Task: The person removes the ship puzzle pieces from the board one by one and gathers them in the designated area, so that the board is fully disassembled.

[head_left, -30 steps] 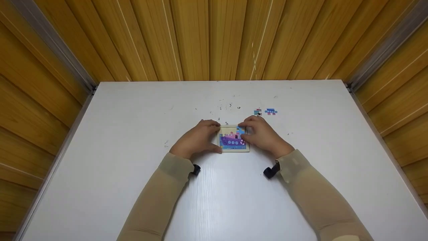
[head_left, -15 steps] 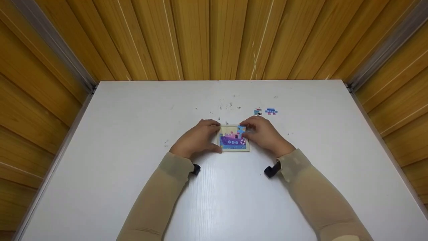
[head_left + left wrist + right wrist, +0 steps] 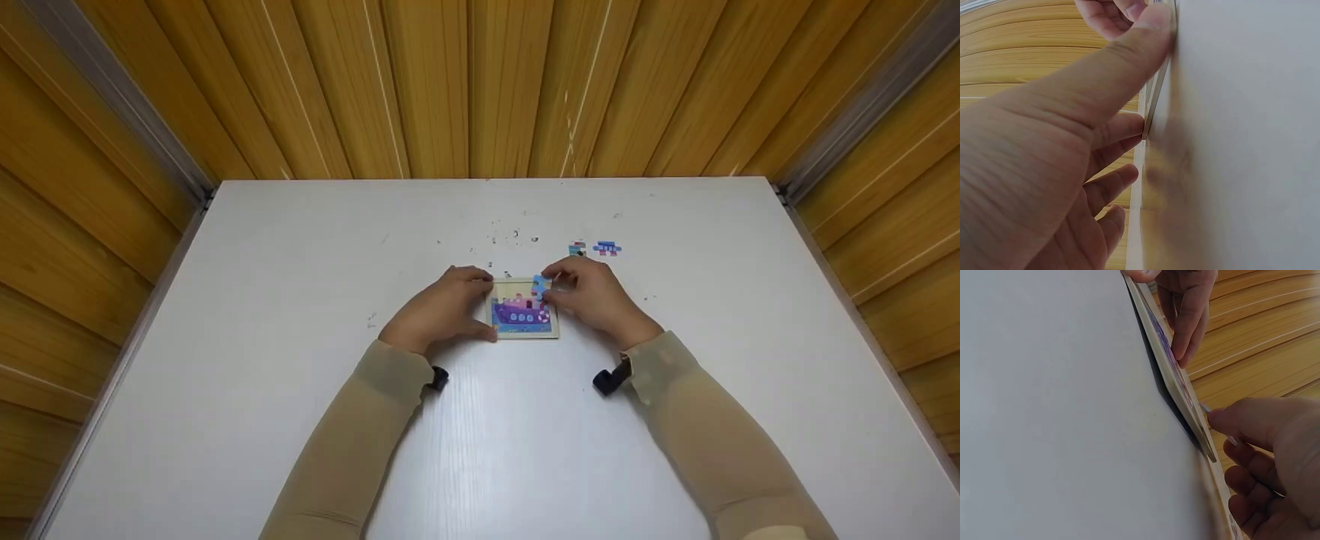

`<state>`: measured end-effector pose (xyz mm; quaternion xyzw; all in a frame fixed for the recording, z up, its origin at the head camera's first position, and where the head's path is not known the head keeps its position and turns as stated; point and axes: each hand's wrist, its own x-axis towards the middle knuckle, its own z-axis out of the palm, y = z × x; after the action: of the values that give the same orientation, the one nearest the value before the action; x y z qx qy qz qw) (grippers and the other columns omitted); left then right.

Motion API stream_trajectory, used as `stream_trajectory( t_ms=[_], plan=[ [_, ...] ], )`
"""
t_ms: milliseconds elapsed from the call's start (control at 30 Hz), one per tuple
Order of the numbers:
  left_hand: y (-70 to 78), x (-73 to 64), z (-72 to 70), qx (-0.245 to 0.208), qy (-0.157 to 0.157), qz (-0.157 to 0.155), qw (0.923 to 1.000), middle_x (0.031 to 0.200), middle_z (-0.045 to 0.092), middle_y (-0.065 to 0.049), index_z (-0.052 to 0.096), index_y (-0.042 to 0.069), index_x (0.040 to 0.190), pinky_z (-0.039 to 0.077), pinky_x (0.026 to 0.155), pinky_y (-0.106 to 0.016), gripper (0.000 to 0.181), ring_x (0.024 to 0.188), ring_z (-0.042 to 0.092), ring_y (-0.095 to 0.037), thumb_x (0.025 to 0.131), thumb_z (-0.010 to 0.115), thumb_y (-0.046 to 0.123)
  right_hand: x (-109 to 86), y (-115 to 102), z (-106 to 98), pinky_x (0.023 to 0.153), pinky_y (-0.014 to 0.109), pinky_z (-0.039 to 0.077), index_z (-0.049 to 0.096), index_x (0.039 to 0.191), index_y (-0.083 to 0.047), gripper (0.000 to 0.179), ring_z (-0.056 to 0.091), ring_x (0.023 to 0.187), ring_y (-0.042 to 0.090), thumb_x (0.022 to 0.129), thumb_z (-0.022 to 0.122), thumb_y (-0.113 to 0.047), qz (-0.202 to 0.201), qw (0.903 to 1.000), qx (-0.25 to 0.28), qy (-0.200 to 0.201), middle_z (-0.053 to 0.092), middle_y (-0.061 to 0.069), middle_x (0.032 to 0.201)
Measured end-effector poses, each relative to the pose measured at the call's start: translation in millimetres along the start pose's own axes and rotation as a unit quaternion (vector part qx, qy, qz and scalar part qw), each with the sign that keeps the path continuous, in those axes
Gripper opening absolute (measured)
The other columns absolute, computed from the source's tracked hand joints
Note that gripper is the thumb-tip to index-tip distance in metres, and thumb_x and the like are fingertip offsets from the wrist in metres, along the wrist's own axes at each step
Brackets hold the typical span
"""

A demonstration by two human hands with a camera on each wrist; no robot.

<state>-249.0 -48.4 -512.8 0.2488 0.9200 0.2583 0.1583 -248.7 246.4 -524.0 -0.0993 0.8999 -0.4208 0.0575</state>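
A small wooden jigsaw puzzle tray point(image 3: 517, 338) lies on the white table, partly filled with a picture of a purple and pink boat. Bare wood shows along the upper part of its inside. My left hand point(image 3: 435, 311) holds the tray's left side, thumb at the near corner and fingers at the far one. Over the tray's upper right corner, my right hand point(image 3: 596, 296) pinches a light-blue puzzle piece point(image 3: 538, 288) between thumb and index finger. In the right wrist view, the tray point(image 3: 1171, 377) appears edge-on, with the piece mostly hidden by the thumb.
Two more puzzle pieces lie beyond my right hand: a multicoloured one point(image 3: 577, 249), partly covered by the fingers, and a blue and pink one point(image 3: 607, 247). Small dark marks dot the table point(image 3: 337, 247). Wood-patterned panels point(image 3: 480, 90) stand behind it.
My right hand has shifted slightly up and right, and the light-blue piece has tilted in its fingers, showing more of its outline. My left hand stays on the tray.
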Motion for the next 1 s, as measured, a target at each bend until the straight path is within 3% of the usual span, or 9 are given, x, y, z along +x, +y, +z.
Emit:
stream_trajectory(
  t_ms=[167, 300, 433, 567, 867, 1000],
  plan=[
    [0.2, -0.1, -0.8, -0.001, 0.0, -0.003, 1.0, 0.175, 0.051, -0.004, 0.062, 0.01, 0.163, 0.025, 0.146, -0.045, 0.089, 0.173, 0.034, -0.031, 0.088, 0.101, 0.037, 3.6, 5, -4, 0.094, 0.027, 0.062, 0.078, 0.135, -0.008, 0.037, 0.072, 0.111, 0.02, 0.099, 0.086, -0.013, 0.018, 0.9961, 0.082, 0.026, 0.075, 0.013, 0.132],
    [0.9, -0.3, -1.1, -0.001, 0.0, -0.005, 1.0, 0.175, 0.051, -0.004, 0.062, 0.011, 0.163, 0.024, 0.146, -0.046, 0.089, 0.174, 0.033, -0.032, 0.087, 0.101, 0.037, 8.1, 9, -8, 0.082, 0.018, 0.064, 0.074, 0.14, 0.001, 0.041, 0.075, 0.107, 0.01, 0.1, 0.083, -0.004, 0.043, 0.9824, 0.178, 0.036, 0.069, 0.02, 0.146],
    [1.1, -0.5, -0.6, -0.004, 0.001, -0.009, 1.0, 0.175, 0.051, -0.004, 0.062, 0.012, 0.163, 0.024, 0.146, -0.048, 0.09, 0.174, 0.032, -0.035, 0.086, 0.102, 0.036, 10.6, 10, -13, 0.082, 0.014, 0.062, 0.07, 0.144, 0.005, 0.046, 0.072, 0.107, 0.004, 0.1, 0.08, -0.002, 0.062, 0.9729, 0.218, 0.048, 0.062, 0.022, 0.155],
    [1.0, -0.6, 0.0, -0.007, 0.004, -0.011, 0.9999, 0.175, 0.051, -0.004, 0.063, 0.011, 0.162, 0.024, 0.146, -0.048, 0.09, 0.174, 0.032, -0.037, 0.086, 0.102, 0.035, 10.1, 12, -18, 0.084, 0.016, 0.06, 0.068, 0.149, 0.001, 0.049, 0.068, 0.112, 0.008, 0.101, 0.077, -0.003, 0.089, 0.9608, 0.257, 0.055, 0.063, 0.014, 0.15],
    [0.9, -1.6, -0.4, -0.003, 0.002, -0.005, 1.0, 0.175, 0.05, -0.004, 0.062, 0.01, 0.162, 0.028, 0.145, -0.044, 0.09, 0.173, 0.034, -0.031, 0.086, 0.102, 0.037, 9.7, 19, -36, 0.099, 0.019, 0.061, 0.067, 0.152, -0.001, 0.049, 0.066, 0.118, 0.012, 0.104, 0.077, -0.004, 0.129, 0.9245, 0.346, 0.093, 0.069, -0.001, 0.134],
    [1.0, -1.6, -0.3, 0.011, -0.001, -0.002, 0.9999, 0.176, 0.049, -0.004, 0.059, 0.008, 0.165, 0.027, 0.145, -0.044, 0.094, 0.174, 0.033, -0.031, 0.086, 0.1, 0.04, 9.5, 23, -45, 0.099, 0.018, 0.063, 0.074, 0.141, 0.0, 0.039, 0.067, 0.114, 0.012, 0.103, 0.078, 0.002, 0.13, 0.9005, 0.394, 0.13, 0.068, 0.0, 0.126]
  ],
)
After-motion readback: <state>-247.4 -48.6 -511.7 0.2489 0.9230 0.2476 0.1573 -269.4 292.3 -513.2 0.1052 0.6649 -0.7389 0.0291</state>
